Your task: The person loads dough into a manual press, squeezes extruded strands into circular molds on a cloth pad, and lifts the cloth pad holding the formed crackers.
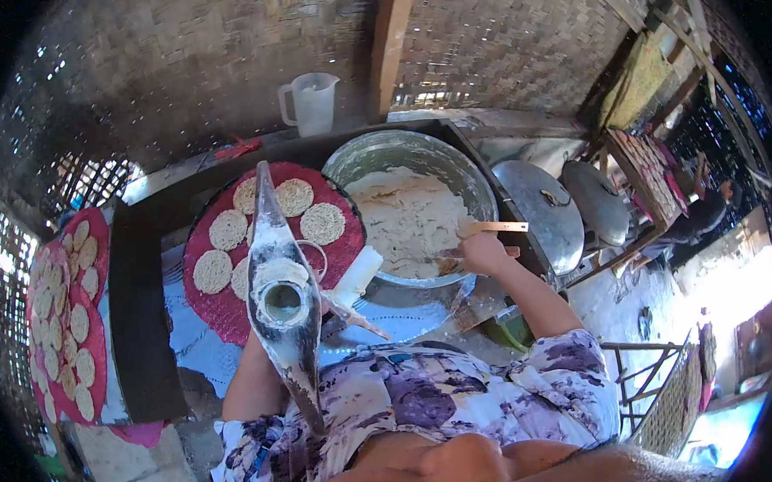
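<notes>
My right hand [484,250] is closed around the flat orange-brown handle [501,226] of a tool at the right side of a large metal basin [345,160]. The tool's working end is not clear. Pale, crumbly dough [402,210] fills much of the basin. A flour-dusted wooden press [268,238] with a round hole stands close to the camera on the left. My left forearm [255,383] reaches up behind it, and the press hides that hand. Beside the press is a white cylinder [359,277] with a wooden crosspiece. Several pale stranded discs [322,223] lie on a round red tray [212,304].
More discs cover red trays [105,378] at far left. A clear plastic jug [313,105] stands on the back ledge. Large metal lids [539,215] are at right, near a rack of discs [648,166]. Another person [699,216] is at far right.
</notes>
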Motion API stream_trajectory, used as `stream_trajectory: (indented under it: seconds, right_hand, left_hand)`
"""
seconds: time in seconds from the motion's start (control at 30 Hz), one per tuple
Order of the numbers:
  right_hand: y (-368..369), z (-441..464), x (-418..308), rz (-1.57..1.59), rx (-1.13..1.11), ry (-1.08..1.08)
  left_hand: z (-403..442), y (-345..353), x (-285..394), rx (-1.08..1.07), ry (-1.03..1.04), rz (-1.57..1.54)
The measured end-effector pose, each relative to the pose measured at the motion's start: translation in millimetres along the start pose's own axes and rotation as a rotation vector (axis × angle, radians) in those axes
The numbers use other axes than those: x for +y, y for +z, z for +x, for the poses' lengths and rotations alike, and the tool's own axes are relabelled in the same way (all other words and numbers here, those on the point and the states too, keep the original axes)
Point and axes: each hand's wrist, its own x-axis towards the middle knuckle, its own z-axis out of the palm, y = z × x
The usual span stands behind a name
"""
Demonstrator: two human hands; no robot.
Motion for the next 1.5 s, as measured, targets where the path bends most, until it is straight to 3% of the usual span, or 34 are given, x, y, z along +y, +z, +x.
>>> stream_trajectory:
  seconds: [0.1,0.2,0.27,0.3,0.33,0.43,0.5,0.53,0.6,0.63,0.67,0.73,0.77,0.87,0.9,1.0,1.1,1.2,1.33,1.43,1.5]
  right_hand:
    - [-26.2,-25.5,5.9,0.179,-0.012,0.041]
    - [-41.2,-47.0,36.2,0.404,0.175,-0.037]
    - [-90.6,-76.2,40.8,0.505,0.107,0.0]
    - [-102.5,-85.2,50.2,0.697,0.058,0.011]
    - [-112.5,-92.9,61.1,0.884,0.006,0.017]
    - [-142.3,-111.9,70.4,1.025,0.107,-0.076]
    - [-159.1,-120.7,74.6,1.132,0.142,-0.193]
    - [-164.5,-119.6,73.9,1.137,0.145,-0.226]
    - [-171.3,-118.6,70.2,1.155,0.152,-0.284]
    - [-175.7,-118.5,59.6,1.173,0.175,-0.299]
    - [-181.1,-115.6,56.2,1.045,0.175,-0.318]
    - [-187.9,-110.8,50.5,0.796,0.176,-0.344]
    - [-206.1,-116.8,34.0,0.475,0.339,-0.309]
    - [-228.3,-111.3,21.3,0.047,0.627,-0.409]
    - [-235.3,-110.8,12.5,-0.054,0.74,-0.483]
    - [-247.0,-112.2,-32.1,-0.258,0.805,-0.543]
    - [-215.8,-99.6,-65.4,-0.431,0.917,-0.576]
    - [-212.1,-118.2,-73.6,-0.558,0.952,-0.574]
    - [-228.0,-140.7,-39.4,-0.331,1.08,-0.423]
    - [-226.7,-137.7,-9.2,-0.147,1.219,-0.167]
    - [-207.3,-114.7,0.1,-0.101,1.171,-0.143]
  left_hand:
    - [13.6,-10.5,-3.1,-0.158,-0.108,-0.319]
    - [29.6,-10.7,-5.6,-0.394,-0.271,-0.647]
    - [37.6,-6.0,-8.4,-0.435,-0.322,-0.687]
    - [41.2,-0.6,-9.6,-0.427,-0.329,-0.662]
    - [46.2,5.0,-11.3,-0.364,-0.309,-0.563]
    - [58.1,33.5,-18.7,0.007,-0.355,0.151]
    - [75.6,54.9,-23.9,-0.134,-0.19,0.601]
    - [80.6,65.3,-26.0,-0.197,0.025,0.965]
    - [91.9,64.5,-40.9,-0.284,-0.177,1.237]
    - [95.9,69.6,-42.7,-0.301,-0.161,1.224]
    - [95.9,81.7,-33.6,-0.288,-0.272,1.269]
    - [95.1,72.4,-43.8,-0.295,-0.031,1.182]
    - [95.7,75.3,-39.8,-0.291,-0.031,1.203]
    - [96.7,82.7,-33.9,-0.28,-0.062,1.255]
    - [99.8,79.5,-38.5,-0.274,-0.081,1.271]
    - [101.4,85.2,-38.8,-0.191,-0.109,1.282]
    - [103.8,87.1,-34.6,-0.082,-0.173,1.318]
    - [104.8,69.5,-39.6,-0.172,-0.132,1.297]
    - [109.3,54.6,-33.8,-0.132,-0.246,1.196]
    - [116.1,52.8,-24.6,-0.091,-0.316,0.443]
    - [122.6,54.4,-29.9,-0.044,-0.372,0.093]
